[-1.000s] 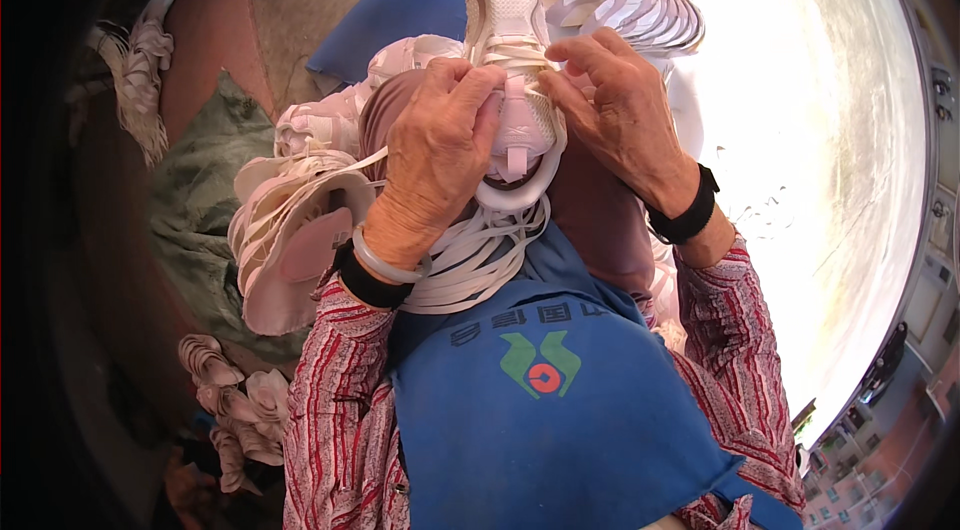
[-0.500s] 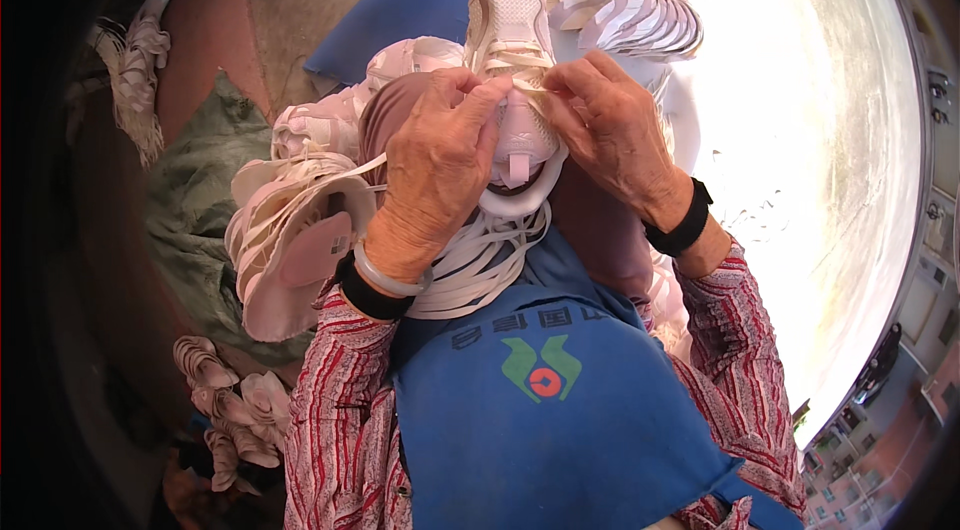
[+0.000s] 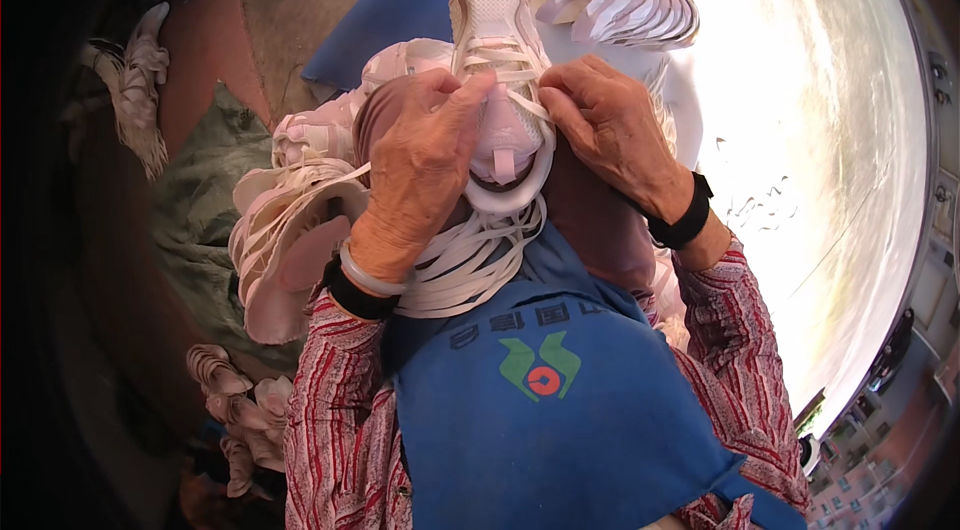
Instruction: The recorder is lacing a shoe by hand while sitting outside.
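Note:
A pale pink and white sneaker point(image 3: 490, 18) lies across my lap with its toe pointing away. Cream shoelace point(image 3: 505, 58) crosses its upper part, and the pink tongue point(image 3: 500, 135) shows below the crossings. At the sneaker's left edge, my left hand point(image 3: 425, 145) is closed, thumb and forefinger pinched at the lace. Opposite it, my right hand point(image 3: 615, 135) is closed in a pinch on the lace at the right edge; its fingertips partly hide the grip. A lace strand curves over the tongue between the hands.
A bundle of loose white laces point(image 3: 480, 265) lies over my blue apron point(image 3: 560, 440). Stacked shoe uppers point(image 3: 290, 240) rest at my left, with more sneakers point(image 3: 320, 130) beyond. Another fanned stack of uppers point(image 3: 640, 5) sits far right. Further uppers point(image 3: 245, 415) lie lower left.
My hands have drawn apart from the middle of the tongue to the sneaker's two sides. The sneaker has shifted slightly left, and another lace crossing now shows.

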